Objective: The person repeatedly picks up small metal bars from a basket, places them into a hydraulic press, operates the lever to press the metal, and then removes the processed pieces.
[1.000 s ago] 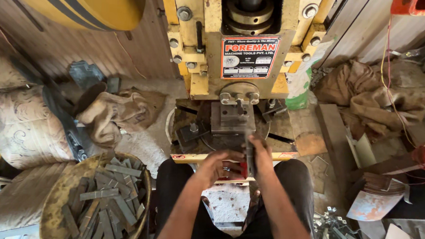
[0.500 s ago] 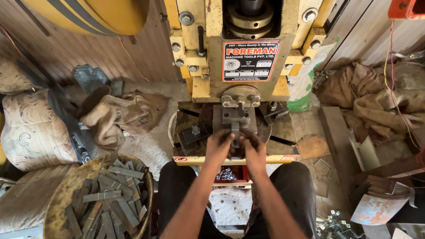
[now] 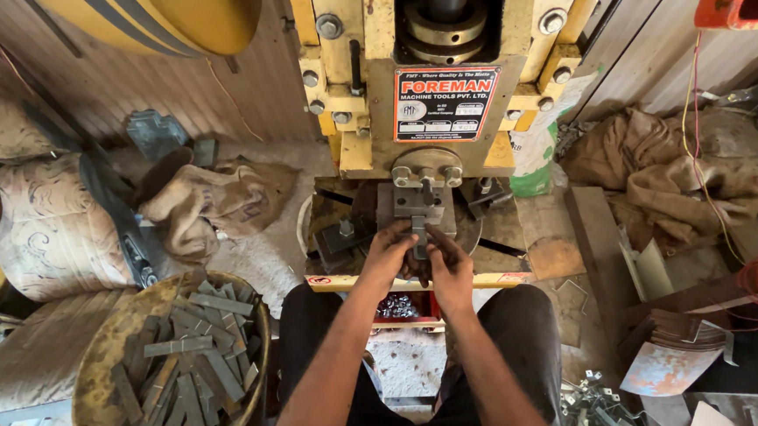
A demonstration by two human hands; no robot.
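The left hand (image 3: pixel 388 256) and the right hand (image 3: pixel 448 265) meet at the centre of the frame, fingertips drawn together on a small metal strip (image 3: pixel 419 235) that stands on end between them. Both hands pinch it from either side, and its upper end reaches up under the grey die block (image 3: pixel 416 199) of the yellow press (image 3: pixel 377 99). How much of the strip lies under the tooling cannot be told, since the fingers cover its lower part.

Just below the hands a yellow bar (image 3: pixel 344 281) runs across the front of the press bed, and under it sits a red tray of small dark pieces (image 3: pixel 398 307). The person's knees in dark trousers frame the lower centre.

At lower left a round rusty basin (image 3: pixel 108 346) holds a heap of flat grey metal strips (image 3: pixel 199 351). Above it lie a crumpled brown cloth (image 3: pixel 213 198) and patterned cushions (image 3: pixel 54 228). At upper right a brown sack (image 3: pixel 662 178) is bunched up, and bent metal brackets (image 3: pixel 612 425) are scattered at lower right.
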